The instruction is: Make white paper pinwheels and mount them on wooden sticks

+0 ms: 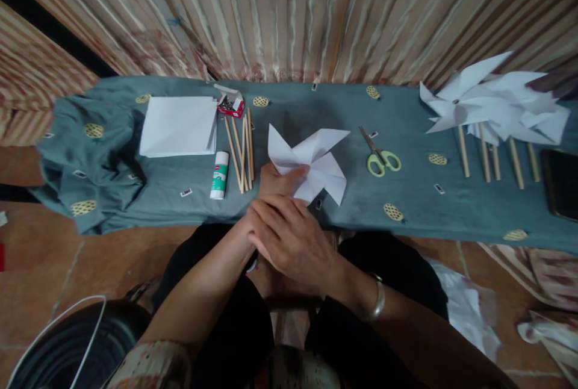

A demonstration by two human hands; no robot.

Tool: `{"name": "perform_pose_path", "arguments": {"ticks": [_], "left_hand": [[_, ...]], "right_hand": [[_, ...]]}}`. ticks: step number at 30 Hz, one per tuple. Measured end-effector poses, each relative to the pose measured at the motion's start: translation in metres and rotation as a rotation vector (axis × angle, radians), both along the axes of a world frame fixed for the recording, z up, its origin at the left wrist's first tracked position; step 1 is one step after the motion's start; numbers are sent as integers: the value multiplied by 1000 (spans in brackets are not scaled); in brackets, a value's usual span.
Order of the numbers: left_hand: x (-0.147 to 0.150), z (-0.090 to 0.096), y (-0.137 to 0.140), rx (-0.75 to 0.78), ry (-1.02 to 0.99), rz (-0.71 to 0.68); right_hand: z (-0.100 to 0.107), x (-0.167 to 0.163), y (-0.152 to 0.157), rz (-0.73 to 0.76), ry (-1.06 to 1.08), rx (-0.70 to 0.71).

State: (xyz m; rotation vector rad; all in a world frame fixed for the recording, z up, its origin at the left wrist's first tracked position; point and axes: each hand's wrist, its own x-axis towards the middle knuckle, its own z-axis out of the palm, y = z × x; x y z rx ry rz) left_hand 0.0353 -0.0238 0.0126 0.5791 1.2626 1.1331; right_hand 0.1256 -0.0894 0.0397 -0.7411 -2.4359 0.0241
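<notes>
A white paper pinwheel (318, 163) with folded-in blades is in front of me near the table's front edge. My left hand (280, 181) grips it, the thumb pressed on the paper close to the centre. Across the back of that hand and its wrist lies my right hand (291, 232), its fingers curled and together. Whatever is under the right palm is hidden. Left of the pinwheel are several thin wooden sticks (244, 151) and an upright-looking glue stick (219, 176). Green-handled scissors (380, 157) lie to the right, partly spread.
A stack of white paper (178, 127) lies at the left, beside a small open red box (230, 102) of metal pins. Several finished pinwheels (487, 103) on sticks are piled at the right, near a dark phone-like object (560, 184). A striped curtain (289, 21) hangs behind the cloth-covered table (419, 196).
</notes>
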Motion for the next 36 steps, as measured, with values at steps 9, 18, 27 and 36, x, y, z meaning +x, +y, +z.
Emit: {"name": "perform_pose_path", "arguments": {"ticks": [9, 18, 27, 36], "left_hand": [[-6, -18, 1, 290, 283, 4], [-9, -16, -7, 310, 419, -68], [-15, -10, -15, 306, 404, -71], [-18, -16, -10, 253, 273, 43]], "right_hand": [[16, -27, -13, -19, -159, -103], [26, -34, -19, 9, -289, -115], [30, -46, -33, 27, -349, -7], [26, -57, -49, -2, -270, 56]]}}
